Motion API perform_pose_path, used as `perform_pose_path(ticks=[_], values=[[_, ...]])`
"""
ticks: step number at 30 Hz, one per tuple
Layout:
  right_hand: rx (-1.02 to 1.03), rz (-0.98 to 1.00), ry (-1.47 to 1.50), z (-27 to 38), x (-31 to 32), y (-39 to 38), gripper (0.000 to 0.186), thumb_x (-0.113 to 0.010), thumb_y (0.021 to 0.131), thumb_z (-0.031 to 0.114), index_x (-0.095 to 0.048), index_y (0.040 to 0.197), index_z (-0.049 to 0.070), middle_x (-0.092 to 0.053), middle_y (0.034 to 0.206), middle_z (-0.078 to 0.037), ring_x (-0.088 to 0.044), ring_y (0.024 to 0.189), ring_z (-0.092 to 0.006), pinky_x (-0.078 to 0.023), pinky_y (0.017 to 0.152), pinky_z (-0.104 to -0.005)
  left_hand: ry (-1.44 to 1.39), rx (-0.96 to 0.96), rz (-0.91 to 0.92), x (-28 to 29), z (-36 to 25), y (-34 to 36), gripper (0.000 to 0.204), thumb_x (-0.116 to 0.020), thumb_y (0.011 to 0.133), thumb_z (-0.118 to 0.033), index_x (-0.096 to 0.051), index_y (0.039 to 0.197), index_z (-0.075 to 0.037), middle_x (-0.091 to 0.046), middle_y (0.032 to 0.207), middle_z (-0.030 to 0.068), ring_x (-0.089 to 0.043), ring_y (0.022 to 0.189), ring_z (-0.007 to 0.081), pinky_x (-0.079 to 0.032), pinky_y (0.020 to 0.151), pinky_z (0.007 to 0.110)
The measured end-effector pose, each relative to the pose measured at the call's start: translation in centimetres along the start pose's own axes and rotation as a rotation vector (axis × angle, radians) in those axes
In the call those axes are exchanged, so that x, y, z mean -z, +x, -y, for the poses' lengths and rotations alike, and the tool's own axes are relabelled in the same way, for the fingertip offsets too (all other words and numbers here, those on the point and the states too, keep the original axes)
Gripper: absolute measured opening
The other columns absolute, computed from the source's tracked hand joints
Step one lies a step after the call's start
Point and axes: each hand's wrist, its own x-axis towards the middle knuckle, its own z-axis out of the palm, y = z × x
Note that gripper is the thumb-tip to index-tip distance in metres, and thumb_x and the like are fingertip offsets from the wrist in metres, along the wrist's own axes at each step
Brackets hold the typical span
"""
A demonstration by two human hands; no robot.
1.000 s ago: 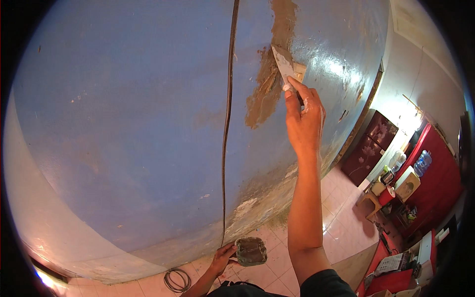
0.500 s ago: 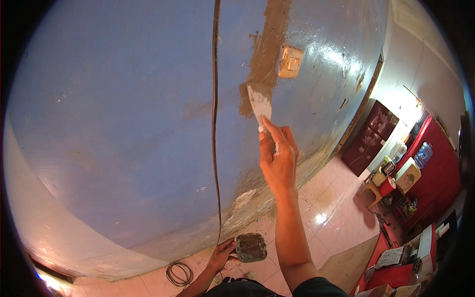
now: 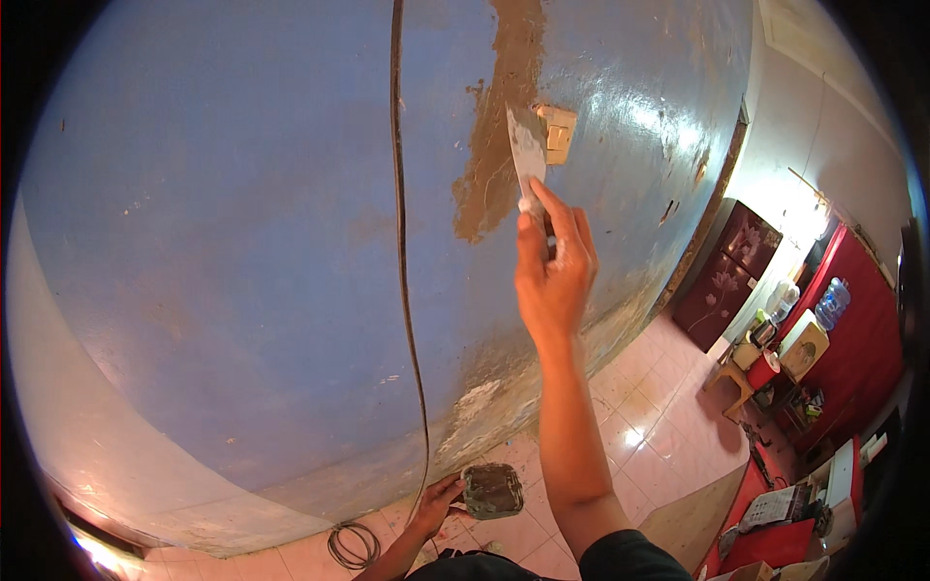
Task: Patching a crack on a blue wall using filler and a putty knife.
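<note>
My right hand point(image 3: 557, 247) grips a putty knife point(image 3: 528, 150) by its handle, fingers wrapped round it and the index finger stretched along the blade. The pale, smeared blade lies against the blue wall point(image 3: 262, 213), at the right edge of a brown filler strip point(image 3: 489, 174). A cream light switch point(image 3: 557, 134) sits on the wall just right of the blade. Low down, my left hand point(image 3: 439, 504) holds a small dark square tub point(image 3: 492, 491) by its left side. Brown paste coats the inside of the tub.
A dark cable point(image 3: 400, 194) hangs down the wall, left of the strip, and a coil of cable point(image 3: 354, 545) lies on the pink tiled floor point(image 3: 620, 426). At far right stand a dark red fridge point(image 3: 727, 276) and a red table point(image 3: 775, 547) with clutter.
My right hand has moved the putty knife up the wall, from the strip's lower part to beside the light switch. The left hand still holds the tub.
</note>
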Motion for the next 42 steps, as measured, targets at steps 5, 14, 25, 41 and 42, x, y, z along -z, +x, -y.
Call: perform_pose_path(ticks=[5, 14, 25, 41, 42], values=[[0.010, -0.059, -0.003, -0.6, -3.2, 2.5, 0.039, -0.062, 0.098, 0.006, -0.063, 0.137, 0.010, -0.061, 0.107, -0.011, -0.067, 0.092, -0.0255, -0.058, 0.074, -0.0421, 0.002, -0.001, -0.047, 0.0, 0.2, -0.5, 0.070, -0.064, 0.103, -0.034, -0.039, 0.154, 0.006, -0.049, 0.150, 0.0251, -0.058, 0.131, 0.0344, -0.065, 0.079, 0.043], [0.052, -0.103, -0.044, -1.7, -5.7, 3.7, 0.040, -0.063, 0.099, 0.008, -0.062, 0.138, 0.008, -0.061, 0.109, -0.013, -0.066, 0.101, -0.0311, -0.059, 0.080, -0.0447, -0.022, 0.023, -0.065, 0.7, -0.5, -0.8, 0.068, -0.063, 0.103, -0.032, -0.038, 0.154, 0.005, -0.054, 0.145, 0.0237, -0.059, 0.129, 0.0343, -0.065, 0.082, 0.043], [0.035, -0.043, -0.113, -3.9, -6.7, -4.6, 0.046, -0.069, 0.096, 0.009, -0.061, 0.141, 0.008, -0.061, 0.098, -0.009, -0.060, 0.091, -0.0255, -0.053, 0.074, -0.0403, -0.027, 0.034, -0.038, 0.8, 0.3, 0.7, 0.062, -0.065, 0.103, -0.029, -0.044, 0.151, 0.004, -0.060, 0.140, 0.0155, -0.066, 0.118, 0.0252, -0.062, 0.073, 0.035], [0.016, 0.014, -0.097, 0.1, -1.5, 5.8, 0.037, -0.062, 0.100, 0.014, -0.064, 0.136, 0.007, -0.063, 0.107, -0.012, -0.065, 0.091, -0.0250, -0.053, 0.079, -0.0402, -0.053, 0.045, 0.011, 0.3, -1.3, 0.4, 0.073, -0.069, 0.100, -0.032, -0.037, 0.155, 0.005, -0.047, 0.154, 0.0231, -0.057, 0.133, 0.0336, -0.062, 0.081, 0.041], [0.016, 0.017, -0.097, 0.0, -1.3, 6.3, 0.037, -0.062, 0.100, 0.014, -0.064, 0.136, 0.007, -0.063, 0.107, -0.012, -0.065, 0.091, -0.0250, -0.053, 0.079, -0.0402, -0.027, 0.069, 0.002, -0.1, -1.7, 0.1, 0.073, -0.068, 0.101, -0.033, -0.037, 0.155, 0.005, -0.047, 0.154, 0.0233, -0.055, 0.135, 0.0339, -0.062, 0.081, 0.041]])
